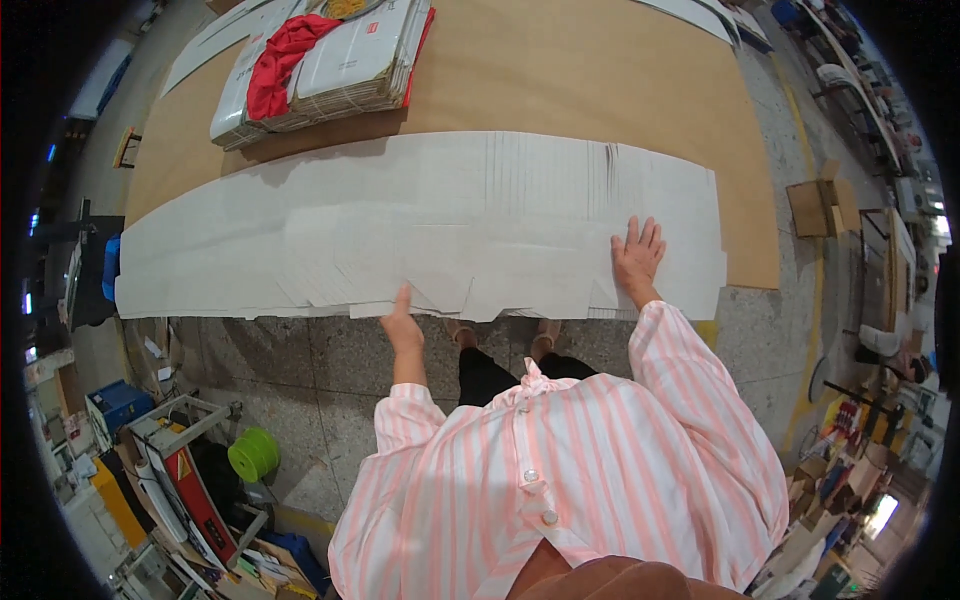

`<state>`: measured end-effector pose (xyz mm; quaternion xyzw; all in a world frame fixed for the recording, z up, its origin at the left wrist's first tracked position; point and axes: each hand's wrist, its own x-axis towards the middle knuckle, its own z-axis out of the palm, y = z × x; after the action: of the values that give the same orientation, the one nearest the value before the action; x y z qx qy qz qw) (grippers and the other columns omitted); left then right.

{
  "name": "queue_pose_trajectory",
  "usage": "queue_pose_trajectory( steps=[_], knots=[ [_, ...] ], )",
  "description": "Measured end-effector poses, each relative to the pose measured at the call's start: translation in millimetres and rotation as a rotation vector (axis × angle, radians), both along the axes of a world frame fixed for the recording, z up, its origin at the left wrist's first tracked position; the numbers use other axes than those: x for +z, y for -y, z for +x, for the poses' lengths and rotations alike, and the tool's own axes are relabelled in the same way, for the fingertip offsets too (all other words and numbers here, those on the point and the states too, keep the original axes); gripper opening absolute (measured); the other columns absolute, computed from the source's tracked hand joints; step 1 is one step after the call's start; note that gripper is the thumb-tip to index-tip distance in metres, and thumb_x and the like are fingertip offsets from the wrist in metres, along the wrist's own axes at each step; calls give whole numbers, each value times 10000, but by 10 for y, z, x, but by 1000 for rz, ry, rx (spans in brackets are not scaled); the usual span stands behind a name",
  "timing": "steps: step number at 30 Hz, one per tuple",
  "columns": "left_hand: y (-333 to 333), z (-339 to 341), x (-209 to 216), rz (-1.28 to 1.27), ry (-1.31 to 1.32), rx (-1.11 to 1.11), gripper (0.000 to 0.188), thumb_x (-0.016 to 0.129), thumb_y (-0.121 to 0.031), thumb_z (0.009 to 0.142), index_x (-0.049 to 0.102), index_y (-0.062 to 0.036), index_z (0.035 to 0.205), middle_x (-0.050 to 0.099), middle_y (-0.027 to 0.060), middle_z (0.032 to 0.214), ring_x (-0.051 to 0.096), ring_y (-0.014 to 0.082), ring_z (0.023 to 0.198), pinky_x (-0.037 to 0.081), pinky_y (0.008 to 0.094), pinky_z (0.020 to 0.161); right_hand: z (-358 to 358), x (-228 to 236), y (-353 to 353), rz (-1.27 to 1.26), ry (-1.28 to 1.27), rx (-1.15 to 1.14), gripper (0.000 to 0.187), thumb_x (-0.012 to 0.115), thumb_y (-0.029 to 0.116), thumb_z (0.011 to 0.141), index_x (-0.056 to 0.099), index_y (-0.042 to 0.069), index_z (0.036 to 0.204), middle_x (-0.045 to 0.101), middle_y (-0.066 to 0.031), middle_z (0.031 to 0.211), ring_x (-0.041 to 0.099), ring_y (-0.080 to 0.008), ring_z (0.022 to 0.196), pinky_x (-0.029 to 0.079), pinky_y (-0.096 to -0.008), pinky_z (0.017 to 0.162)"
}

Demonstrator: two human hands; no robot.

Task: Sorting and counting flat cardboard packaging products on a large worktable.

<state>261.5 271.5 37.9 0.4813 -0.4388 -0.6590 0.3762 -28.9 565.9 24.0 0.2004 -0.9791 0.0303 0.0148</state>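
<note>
Fingers of my right hand fan apart, flat on the white sheets toward their right end, in the head view. They grip nothing; spread like that, they probably serve as a weight against sliding. At the near edge, one digit of my left hand rests on top and points away from me. The other fingers of that hand are curled or hidden, and I cannot tell whether they are clamped on the layers from beneath. Flaps and overlapping edges show just beside it, a likely reason for a touch there rather than farther in.

The sheets lie crosswise before me along the near side of a brown surface, presumably so that both arms reach them easily. Beyond them sits a string-tied bundle of white packages, a red cloth draped across it, set back perhaps to leave the sheets uncovered. Well apart from my hands, a round green object stands at lower left and a cardboard box at right.
</note>
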Motion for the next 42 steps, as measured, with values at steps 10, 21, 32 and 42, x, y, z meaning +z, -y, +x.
queue_pose_trajectory(
  steps=[10,21,32,42],
  knots=[
    [55,20,-98,-141,328,-96,407,633,-77,770,494,34,1137,549,73,1113,548,207,958,434,340,848,-11,-73,-13,-7,-32,-1,621,397,452,845,272,120,1354,169,-207,1409,111,-371,1306,78,-530,1030],
    [-174,-97,-59,146,122,-136,422,680,-54,734,514,72,1101,552,103,1107,521,179,976,393,298,866,-80,33,77,5,-38,20,584,457,443,817,382,90,1276,292,-209,1335,226,-368,1248,151,-518,1001],
    [-291,-193,-27,-143,226,-110,318,653,-40,749,539,84,1019,586,102,1024,541,187,911,407,306,840,-1214,229,1086,-126,-111,-114,590,589,355,718,419,71,1207,347,-135,1279,309,-303,1187,199,-468,995],
    [-281,-189,-38,-119,206,-87,318,669,-99,757,566,91,990,595,102,1005,546,175,899,413,299,824,-1403,252,852,-321,-162,-87,611,621,269,694,409,126,1249,365,-121,1285,301,-290,1207,173,-471,1012]
  ],
)
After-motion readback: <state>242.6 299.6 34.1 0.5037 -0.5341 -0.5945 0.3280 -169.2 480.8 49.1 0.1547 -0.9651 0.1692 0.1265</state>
